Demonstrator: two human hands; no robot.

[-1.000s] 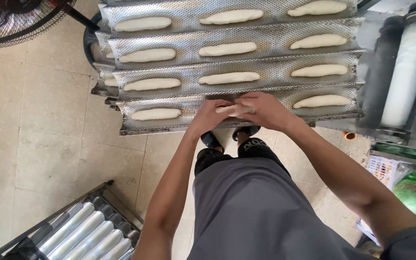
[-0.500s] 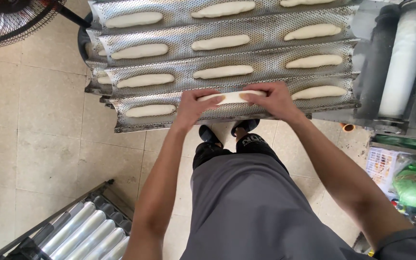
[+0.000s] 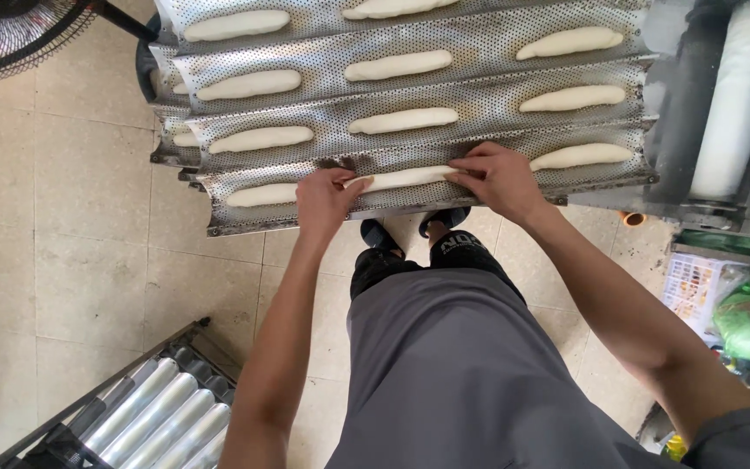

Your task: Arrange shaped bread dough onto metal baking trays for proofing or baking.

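Dough piece (image 3: pixel 403 179) — long, pale, lying in the nearest groove of the perforated metal tray (image 3: pixel 479 62), in the middle position. My left hand (image 3: pixel 326 198) rested on its left end, fingers curled over the dough; my right hand (image 3: pixel 498 180) covered its right end, fingers spread flat across the groove. Neither hand had lifted it: the piece lay in the channel between my two hands, held lightly at both ends.

Same groove, other contents — one dough piece at the left (image 3: pixel 262 194) and one at the right (image 3: pixel 582 156), each apart from my hands. Grooves farther away held three pieces each, as far as the view reached.

Surroundings: tiled floor (image 3: pixel 71 260) under the tray; my dark shoes (image 3: pixel 418 239) just below its near edge; a stack of grooved trays (image 3: pixel 145 412) at lower left; a fan (image 3: pixel 10 35) at upper left; a white roller (image 3: pixel 735 95) in a machine at right.
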